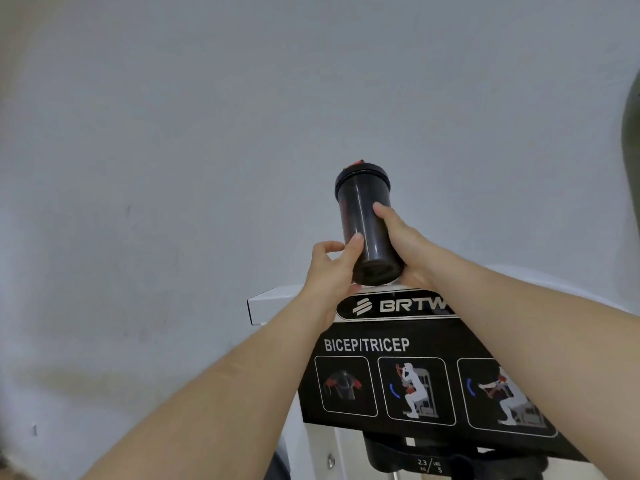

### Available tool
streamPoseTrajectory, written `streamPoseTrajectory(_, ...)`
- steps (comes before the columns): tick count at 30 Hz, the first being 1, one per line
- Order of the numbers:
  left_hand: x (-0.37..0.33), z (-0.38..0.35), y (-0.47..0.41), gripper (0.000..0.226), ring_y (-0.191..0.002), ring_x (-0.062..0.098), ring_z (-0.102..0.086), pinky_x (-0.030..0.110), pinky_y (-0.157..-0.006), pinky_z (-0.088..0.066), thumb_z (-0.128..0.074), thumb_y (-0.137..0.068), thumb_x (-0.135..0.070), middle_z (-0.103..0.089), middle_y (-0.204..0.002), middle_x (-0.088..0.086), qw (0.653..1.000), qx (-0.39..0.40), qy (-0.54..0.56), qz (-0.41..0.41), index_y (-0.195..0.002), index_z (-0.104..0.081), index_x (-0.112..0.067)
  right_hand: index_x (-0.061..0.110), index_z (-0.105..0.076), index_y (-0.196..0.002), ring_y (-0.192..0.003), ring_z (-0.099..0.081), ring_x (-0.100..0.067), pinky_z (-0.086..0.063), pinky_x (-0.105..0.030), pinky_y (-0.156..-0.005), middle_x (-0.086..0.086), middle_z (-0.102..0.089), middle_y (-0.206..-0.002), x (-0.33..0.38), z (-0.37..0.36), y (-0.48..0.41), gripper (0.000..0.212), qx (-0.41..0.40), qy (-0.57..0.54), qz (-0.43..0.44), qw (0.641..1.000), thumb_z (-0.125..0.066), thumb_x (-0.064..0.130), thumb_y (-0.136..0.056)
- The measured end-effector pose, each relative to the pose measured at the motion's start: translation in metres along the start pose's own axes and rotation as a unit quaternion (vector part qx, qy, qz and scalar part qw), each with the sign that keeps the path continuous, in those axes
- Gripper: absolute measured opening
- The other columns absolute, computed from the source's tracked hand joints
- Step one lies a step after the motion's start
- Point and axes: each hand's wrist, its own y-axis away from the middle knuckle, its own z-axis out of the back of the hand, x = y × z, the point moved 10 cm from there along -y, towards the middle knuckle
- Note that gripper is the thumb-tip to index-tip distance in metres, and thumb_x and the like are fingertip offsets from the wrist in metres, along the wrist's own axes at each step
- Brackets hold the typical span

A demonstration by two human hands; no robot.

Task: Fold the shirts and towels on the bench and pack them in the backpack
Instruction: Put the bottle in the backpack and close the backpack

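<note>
**Desk:** Against a bare grey wall [242, 98], over the top of a gym machine [273, 304]: what are you holding?

**Caption writer:** You hold a black bottle [367, 230] with a dark lid and a red tab, tilted so its base faces you. Your left hand [332, 271] wraps the lower part, thumb laid on the side. Your right hand [405, 247] grips the other side, thumb pointing up the barrel. Whether the base touches the machine's white top, I cannot tell.

**Desk:** And the shirts, towels, bench and backpack?

**Caption writer:** None of them is in view. Below your arms there is only the exercise chart [398, 344] headed BICEP/TRICEP.

**Desk:** So which step is this?

**Caption writer:** By my reading, a side errand: the bottle is being either collected from or parked on the machine. No folding or packing is under way here.

**Desk:** What does the next move call for?

**Caption writer:** Probably freeing both of your hands, then turning your head down to find the bench, since folding cloth needs both.
</note>
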Motion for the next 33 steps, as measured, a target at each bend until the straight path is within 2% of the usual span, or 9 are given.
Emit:
streamPoseTrajectory(9, -0.008, 0.005, 0.036, 0.067, -0.097, 0.016, -0.069, 0.034, -0.094, -0.053, -0.078, -0.076, -0.043, -0.065, -0.116, 0.006, 1.000, -0.004, -0.003, -0.009, -0.125, -0.037, -0.027, 0.021, -0.065, -0.113, -0.101, -0.068, -0.022, -0.049, -0.046, -0.100, -0.007, -0.071, -0.109, 0.019, -0.017, 0.020, 0.061, 0.007, 0.126, 0.102, 0.987, -0.034, 0.069, -0.091)
streamPoseTrajectory(13, -0.019, 0.034, 0.092, 0.050, -0.081, 0.010, -0.073, 0.020, -0.067, -0.055, -0.071, -0.080, -0.046, -0.071, -0.102, 0.004, 0.999, -0.020, 0.043, 0.006, -0.120, -0.048, -0.026, 0.020, -0.059, -0.126, -0.111, -0.064, -0.025, -0.047, -0.049, -0.100, -0.011, -0.067, -0.120, 0.004, -0.023, 0.058, 0.074, 0.029, -0.034, 0.061, 0.997, -0.029, 0.076, -0.088)
streamPoseTrajectory(16, -0.010, 0.045, 0.149, 0.051, -0.093, 0.015, -0.071, 0.030, -0.082, -0.052, -0.063, -0.080, -0.053, -0.073, -0.107, 0.001, 0.997, 0.037, 0.064, 0.035, -0.122, -0.056, -0.023, 0.025, -0.040, -0.143, -0.112, -0.063, -0.035, -0.048, -0.057, -0.096, -0.017, -0.056, -0.134, -0.007, -0.038, 0.106, 0.085, 0.074, -0.175, 0.024, 0.982, -0.038, 0.081, -0.079)
streamPoseTrajectory(19, 0.020, 0.055, 0.221, 0.053, -0.092, 0.016, -0.067, 0.034, -0.084, -0.049, -0.069, -0.074, -0.055, -0.071, -0.107, 0.005, 0.992, 0.070, 0.077, 0.077, -0.116, -0.063, -0.022, 0.021, -0.051, -0.135, -0.110, -0.065, -0.033, -0.050, -0.055, -0.095, -0.015, -0.064, -0.126, -0.016, -0.066, 0.163, 0.078, 0.115, -0.224, 0.011, 0.968, -0.043, 0.076, -0.082)
streamPoseTrajectory(23, 0.061, 0.077, 0.319, 0.053, -0.104, 0.026, -0.064, 0.041, -0.095, -0.049, -0.060, -0.075, -0.051, -0.069, -0.114, 0.011, 0.981, 0.032, 0.114, 0.150, -0.119, -0.064, -0.020, 0.025, -0.054, -0.132, -0.104, -0.069, -0.026, -0.057, -0.047, -0.083, -0.008, -0.068, -0.121, -0.051, -0.092, 0.233, 0.074, 0.045, -0.247, -0.011, 0.968, -0.068, 0.062, -0.069)
streamPoseTrajectory(25, 0.061, 0.090, 0.364, 0.040, -0.108, 0.019, -0.064, 0.031, -0.092, -0.054, -0.057, -0.088, -0.045, -0.070, -0.113, 0.003, 0.989, 0.009, 0.039, 0.143, -0.122, -0.061, -0.024, 0.025, -0.053, -0.131, -0.104, -0.069, -0.024, -0.058, -0.046, -0.084, -0.007, -0.068, -0.119, -0.070, -0.110, 0.271, 0.068, 0.034, -0.228, -0.006, 0.973, -0.070, 0.055, -0.072)
streamPoseTrajectory(27, 0.054, 0.100, 0.402, 0.050, -0.101, 0.004, -0.066, 0.019, -0.080, -0.055, -0.064, -0.085, -0.045, -0.069, -0.110, -0.012, 0.990, -0.017, -0.050, 0.130, -0.130, -0.049, -0.033, 0.027, -0.051, -0.130, -0.099, -0.069, -0.018, -0.059, -0.042, -0.083, -0.003, -0.067, -0.117, -0.087, -0.128, 0.311, 0.054, 0.019, -0.190, -0.002, 0.982, -0.068, 0.045, -0.081)
streamPoseTrajectory(30, 0.057, 0.120, 0.458, 0.083, -0.107, -0.004, -0.059, 0.021, -0.086, -0.054, -0.072, -0.065, -0.066, -0.057, -0.121, -0.025, 0.974, -0.077, -0.169, 0.133, -0.134, -0.032, -0.047, 0.032, -0.047, -0.129, -0.093, -0.069, -0.007, -0.060, -0.030, -0.076, 0.004, -0.064, -0.116, -0.105, -0.158, 0.369, 0.052, 0.015, -0.182, -0.015, 0.983, -0.069, 0.037, -0.082)
streamPoseTrajectory(33, 0.069, 0.149, 0.522, 0.081, -0.107, -0.003, -0.059, 0.025, -0.087, -0.054, -0.073, -0.062, -0.065, -0.056, -0.119, -0.025, 0.968, -0.129, -0.150, 0.152, -0.132, -0.035, -0.048, 0.036, -0.048, -0.127, -0.103, -0.067, -0.014, -0.058, -0.039, -0.083, 0.004, -0.063, -0.121, -0.125, -0.195, 0.423, 0.065, 0.073, -0.184, -0.077, 0.977, -0.073, 0.050, -0.069)
